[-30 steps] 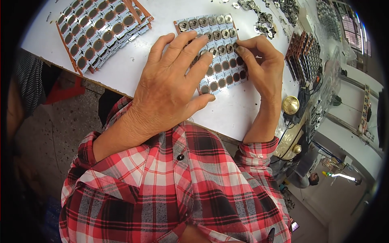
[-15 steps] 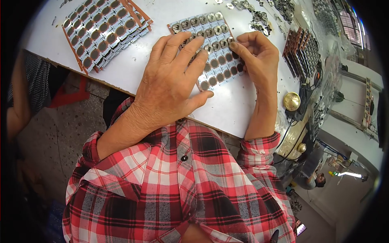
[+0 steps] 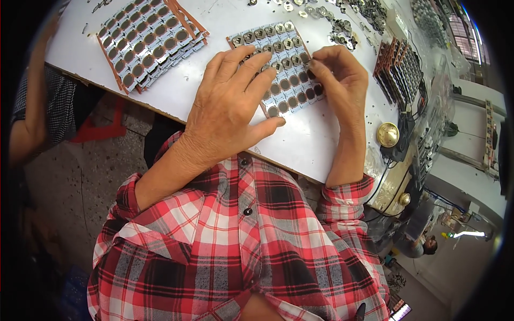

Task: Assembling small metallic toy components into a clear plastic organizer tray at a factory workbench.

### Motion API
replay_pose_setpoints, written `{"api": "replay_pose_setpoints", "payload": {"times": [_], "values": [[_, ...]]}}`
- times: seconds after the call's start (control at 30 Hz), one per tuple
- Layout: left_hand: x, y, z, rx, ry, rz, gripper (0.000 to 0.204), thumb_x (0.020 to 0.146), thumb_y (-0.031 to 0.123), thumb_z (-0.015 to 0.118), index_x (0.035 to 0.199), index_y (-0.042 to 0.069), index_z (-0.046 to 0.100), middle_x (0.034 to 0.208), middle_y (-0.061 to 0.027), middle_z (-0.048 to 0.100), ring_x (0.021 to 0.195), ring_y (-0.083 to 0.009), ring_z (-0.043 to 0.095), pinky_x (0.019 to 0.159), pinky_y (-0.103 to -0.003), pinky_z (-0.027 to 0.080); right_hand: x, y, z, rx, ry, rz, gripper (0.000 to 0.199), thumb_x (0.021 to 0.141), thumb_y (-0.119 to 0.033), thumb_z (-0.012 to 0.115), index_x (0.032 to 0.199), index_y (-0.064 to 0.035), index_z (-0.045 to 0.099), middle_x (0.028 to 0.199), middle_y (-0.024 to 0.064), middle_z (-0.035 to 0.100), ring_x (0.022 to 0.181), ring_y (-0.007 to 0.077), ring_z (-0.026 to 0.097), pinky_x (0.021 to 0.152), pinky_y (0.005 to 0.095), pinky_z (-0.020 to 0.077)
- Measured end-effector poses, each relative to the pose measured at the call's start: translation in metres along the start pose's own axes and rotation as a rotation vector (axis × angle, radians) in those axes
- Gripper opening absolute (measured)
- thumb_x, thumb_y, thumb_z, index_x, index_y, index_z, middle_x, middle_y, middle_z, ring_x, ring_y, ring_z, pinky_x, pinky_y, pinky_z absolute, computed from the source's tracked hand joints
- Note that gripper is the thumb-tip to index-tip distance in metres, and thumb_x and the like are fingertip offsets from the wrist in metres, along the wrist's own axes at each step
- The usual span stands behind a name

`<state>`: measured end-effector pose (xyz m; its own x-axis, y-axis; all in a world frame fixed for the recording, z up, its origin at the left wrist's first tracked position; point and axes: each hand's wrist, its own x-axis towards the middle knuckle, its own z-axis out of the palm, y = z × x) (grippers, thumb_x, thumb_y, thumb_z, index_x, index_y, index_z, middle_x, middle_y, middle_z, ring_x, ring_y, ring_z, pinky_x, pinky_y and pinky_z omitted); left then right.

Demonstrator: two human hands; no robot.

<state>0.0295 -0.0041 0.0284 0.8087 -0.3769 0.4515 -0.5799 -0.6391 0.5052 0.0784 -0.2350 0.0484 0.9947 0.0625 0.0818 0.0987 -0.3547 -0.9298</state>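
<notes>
A panel of small circuit boards [image 3: 293, 101] with orange edging lies on the white table in front of me. Silver metal pieces [image 3: 259, 33] sit on the round spots of its far rows; the nearer rows show bare dark discs. My left hand [image 3: 227, 101] rests palm down over the panel's left side, fingers spread and thumb stretched out, hiding part of the rows. At the panel's right edge, my right hand [image 3: 342, 80] has its thumb and forefinger pinched close over the end of a middle row. Whatever lies between those fingertips is too hidden to name.
Left on the white table [image 3: 171, 80] is a stack of similar panels [image 3: 144, 45]. Loose silver pieces [image 3: 342, 32] lie scattered at the back. More panels [image 3: 399, 69] stand stacked at right, near a brass-coloured dome [image 3: 387, 134]. Another person's arm [image 3: 36, 101] is at far left.
The view has shifted slightly, moving the table and panels a little rightward in the picture. My left hand stays spread on the panel; my right fingertips remain pinched by its right edge.
</notes>
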Motion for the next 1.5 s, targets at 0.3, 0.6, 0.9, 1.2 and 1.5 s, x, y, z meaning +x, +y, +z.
{"api": "replay_pose_setpoints", "payload": {"times": [0.3, 0.6, 0.9, 1.2, 1.5], "values": [[0.023, -0.015, -0.006, -0.469, 0.308, -0.041, 0.058, 0.073, 0.01, 0.088, 0.127, 0.003, 0.067, 0.115, -0.0148, 0.07, 0.106, -0.0274, 0.07, 0.087, -0.036, 0.056, 0.009, -0.033, 0.012, 0.894, -0.157, 0.21, 0.024, 0.098, -0.009, 0.068, 0.119, 0.0025, 0.066, 0.101, 0.011, 0.066, 0.074, 0.0083, 0.054, 0.051, 0.0194, 0.0434], [0.037, -0.022, -0.029, -0.815, 0.346, -0.251, 0.01, 0.092, 0.001, 0.073, 0.101, -0.001, 0.072, 0.092, -0.0051, 0.072, 0.082, -0.0102, 0.068, 0.077, -0.025, 0.055, 0.025, -0.056, 0.059, 0.764, -0.233, 0.193, 0.014, 0.099, -0.011, 0.066, 0.108, 0.0005, 0.064, 0.089, 0.0048, 0.064, 0.067, 0.0066, 0.055, 0.047, 0.018, 0.0447], [0.037, -0.04, -0.053, -1.336, 0.401, -0.336, 0.007, 0.098, -0.004, 0.063, 0.104, -0.008, 0.064, 0.089, -0.0126, 0.072, 0.073, -0.0165, 0.073, 0.068, -0.026, 0.061, 0.03, -0.065, 0.113, 1.134, -0.269, 0.277, 0.019, 0.101, -0.012, 0.064, 0.115, 0.0006, 0.061, 0.092, 0.0053, 0.063, 0.065, 0.0052, 0.045, 0.051, 0.0169, 0.0399], [0.013, -0.06, -0.074, -1.177, 0.458, -0.479, 0.005, 0.097, 0.0, 0.065, 0.099, -0.004, 0.067, 0.091, -0.0058, 0.07, 0.079, -0.0104, 0.067, 0.071, -0.024, 0.055, 0.032, -0.073, 0.149, 1.1, -0.356, 0.305, 0.014, 0.098, -0.009, 0.065, 0.108, -0.0019, 0.057, 0.085, 0.002, 0.057, 0.069, 0.0081, 0.052, 0.052, 0.0213, 0.0456], [0.004, -0.064, -0.091, -1.281, 0.369, -0.545, 0.006, 0.097, 0.004, 0.069, 0.098, -0.001, 0.069, 0.086, -0.0028, 0.07, 0.074, -0.005, 0.061, 0.068, -0.02, 0.05, 0.028, -0.076, 0.153, 0.853, -0.341, 0.219, 0.016, 0.102, -0.017, 0.065, 0.103, -0.0013, 0.061, 0.076, 0.0047, 0.06, 0.062, 0.0102, 0.054, 0.048, 0.0245, 0.0479]]}}
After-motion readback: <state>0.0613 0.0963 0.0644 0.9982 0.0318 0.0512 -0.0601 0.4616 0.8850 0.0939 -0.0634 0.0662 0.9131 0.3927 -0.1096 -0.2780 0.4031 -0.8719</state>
